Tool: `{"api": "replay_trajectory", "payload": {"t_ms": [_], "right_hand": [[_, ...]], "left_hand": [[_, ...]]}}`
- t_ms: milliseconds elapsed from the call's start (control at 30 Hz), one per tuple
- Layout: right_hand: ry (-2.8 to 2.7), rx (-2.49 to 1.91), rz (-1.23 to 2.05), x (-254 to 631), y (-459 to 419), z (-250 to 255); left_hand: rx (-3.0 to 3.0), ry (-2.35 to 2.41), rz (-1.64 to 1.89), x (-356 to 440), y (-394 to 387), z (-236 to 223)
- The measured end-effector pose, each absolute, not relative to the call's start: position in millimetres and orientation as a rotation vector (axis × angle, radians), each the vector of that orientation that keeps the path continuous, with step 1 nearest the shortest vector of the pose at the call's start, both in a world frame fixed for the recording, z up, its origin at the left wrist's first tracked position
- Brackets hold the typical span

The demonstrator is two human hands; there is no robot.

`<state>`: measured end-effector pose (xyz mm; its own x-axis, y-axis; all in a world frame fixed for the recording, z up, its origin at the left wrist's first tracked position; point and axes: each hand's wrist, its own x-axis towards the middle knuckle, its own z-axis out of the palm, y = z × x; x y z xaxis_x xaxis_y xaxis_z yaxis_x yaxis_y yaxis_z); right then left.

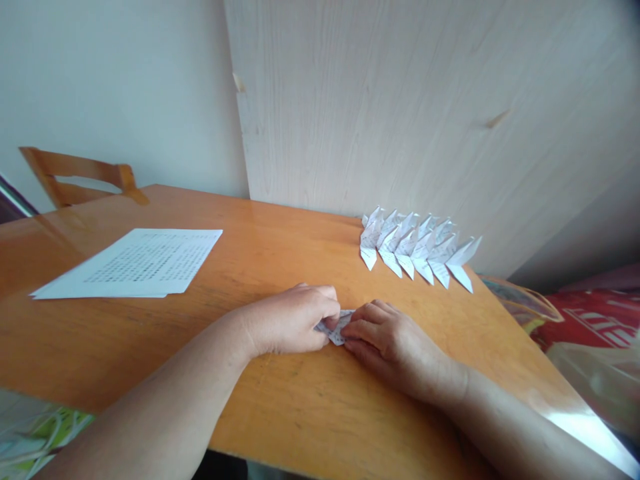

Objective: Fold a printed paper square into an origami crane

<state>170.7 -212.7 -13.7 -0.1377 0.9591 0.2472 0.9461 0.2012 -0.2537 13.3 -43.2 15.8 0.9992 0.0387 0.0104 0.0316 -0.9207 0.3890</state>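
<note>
A small piece of folded printed paper [339, 331] lies on the wooden table between my two hands, mostly covered by them. My left hand [300, 320] has its fingers curled down on the paper's left part. From the other side my right hand [387, 340] presses its bent fingers together on the paper's right part. Beyond my right hand, several folded white paper figures [423, 250] with pointed tips stand close together in rows.
A stack of printed sheets [145, 263] lies to the left on the table [280, 250]. Behind stand a wooden chair [85, 170] and a pale wood panel [400, 113]. Red and clear plastic bags [595, 327] are beyond the table's right edge.
</note>
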Motion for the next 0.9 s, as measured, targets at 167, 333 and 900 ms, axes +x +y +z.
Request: {"api": "replay_trajectory", "payload": {"t_ms": [167,333,900], "right_hand": [[-2.113,-1.745,0.063,172,-211,-17],[-2.086,-1.738,0.089,174,-212,-19],[-1.74,-1.865,0.306,175,-204,-21]], "left_hand": [[2.729,0.066,-0.022,14,-42,18],[2.613,0.192,-0.044,14,-41,19],[2.587,0.157,-0.041,20,-39,9]]}}
